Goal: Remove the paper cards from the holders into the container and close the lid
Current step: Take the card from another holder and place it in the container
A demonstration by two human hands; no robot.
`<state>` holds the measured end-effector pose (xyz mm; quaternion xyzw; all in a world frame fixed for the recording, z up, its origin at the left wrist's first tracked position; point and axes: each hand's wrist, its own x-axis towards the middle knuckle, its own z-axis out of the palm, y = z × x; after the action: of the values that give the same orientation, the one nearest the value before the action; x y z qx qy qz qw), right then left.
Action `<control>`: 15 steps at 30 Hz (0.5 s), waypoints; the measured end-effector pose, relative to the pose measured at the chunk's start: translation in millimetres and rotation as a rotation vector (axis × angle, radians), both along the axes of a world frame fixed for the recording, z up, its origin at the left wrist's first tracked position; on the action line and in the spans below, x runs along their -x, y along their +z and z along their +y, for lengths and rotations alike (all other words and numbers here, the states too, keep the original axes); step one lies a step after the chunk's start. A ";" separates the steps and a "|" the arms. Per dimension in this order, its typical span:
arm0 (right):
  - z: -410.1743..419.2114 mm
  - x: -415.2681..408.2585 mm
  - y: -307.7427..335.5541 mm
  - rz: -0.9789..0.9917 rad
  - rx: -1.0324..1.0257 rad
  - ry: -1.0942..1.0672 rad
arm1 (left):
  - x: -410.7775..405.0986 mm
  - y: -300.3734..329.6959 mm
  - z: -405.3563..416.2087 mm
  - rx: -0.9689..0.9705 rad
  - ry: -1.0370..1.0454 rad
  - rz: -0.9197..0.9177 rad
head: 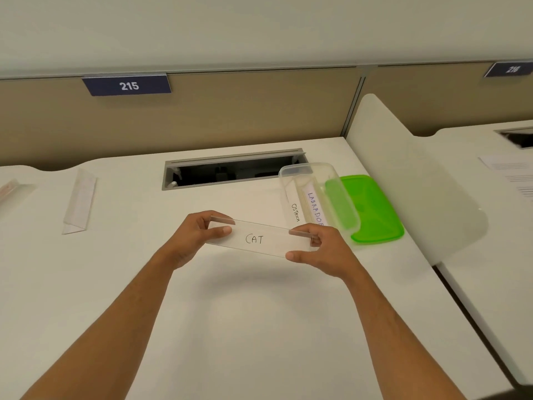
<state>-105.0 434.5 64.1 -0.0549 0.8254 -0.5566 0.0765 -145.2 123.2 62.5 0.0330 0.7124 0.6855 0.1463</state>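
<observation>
White and wide, our tabletop (pixel 259 327) sits in front of a tan wall with a blue sign (pixel 127 85) that says 215. Behind our hands we see a long dark slot (pixel 233 170) cut into the tabletop.

We hold a clear holder (pixel 259 238) up over the tabletop, with one hand at each end. Inside it is a paper card (pixel 255 239) with the word CAT on it. Our left hand (pixel 196 238) pinches the left end, thumb in front and fingers curled behind. Our right hand (pixel 320 249) pinches the right end the same way. So each grip is clamped on the holder.

Just past our right hand sits the clear container (pixel 317 194), with no lid on it. Two cards are in it. One card (pixel 295 212) says OSTRICH and the other card (pixel 315 207) says LABRADOR. The green lid (pixel 377 212) lies flat on the tabletop on the far right side of the container, touching it or partly under it; we cannot tell which.

Far to the left, an empty holder (pixel 79 202) lies on the tabletop. Another holder (pixel 11 187) peeks in at the left edge, and it is too blurry for us to tell more. On the right, a white divider (pixel 403 174) stands between us and the next desk, where some printed papers (pixel 510 174) lie.
</observation>
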 end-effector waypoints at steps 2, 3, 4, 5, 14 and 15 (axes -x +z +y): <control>10.0 2.4 1.2 0.015 0.005 -0.035 | 7.2 1.2 12.8 0.015 0.001 0.011; 14.9 3.8 1.9 0.024 0.003 -0.053 | 10.8 1.3 18.6 0.028 -0.001 0.018; 19.6 5.2 2.7 0.035 0.002 -0.067 | 13.8 1.1 23.8 0.045 -0.003 0.026; 23.9 6.4 3.5 0.048 0.003 -0.080 | 16.4 0.8 28.5 0.060 -0.002 0.032; 55.4 13.4 11.8 0.142 0.000 -0.406 | 32.2 -16.6 78.8 0.077 0.156 -0.070; 58.1 14.1 11.4 0.158 -0.027 -0.469 | 32.4 -18.9 87.3 0.093 0.138 -0.088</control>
<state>-119.1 492.6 75.5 0.0960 0.8264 -0.5419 -0.1189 -177.6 210.5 43.6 -0.0530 0.7371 0.6607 0.1314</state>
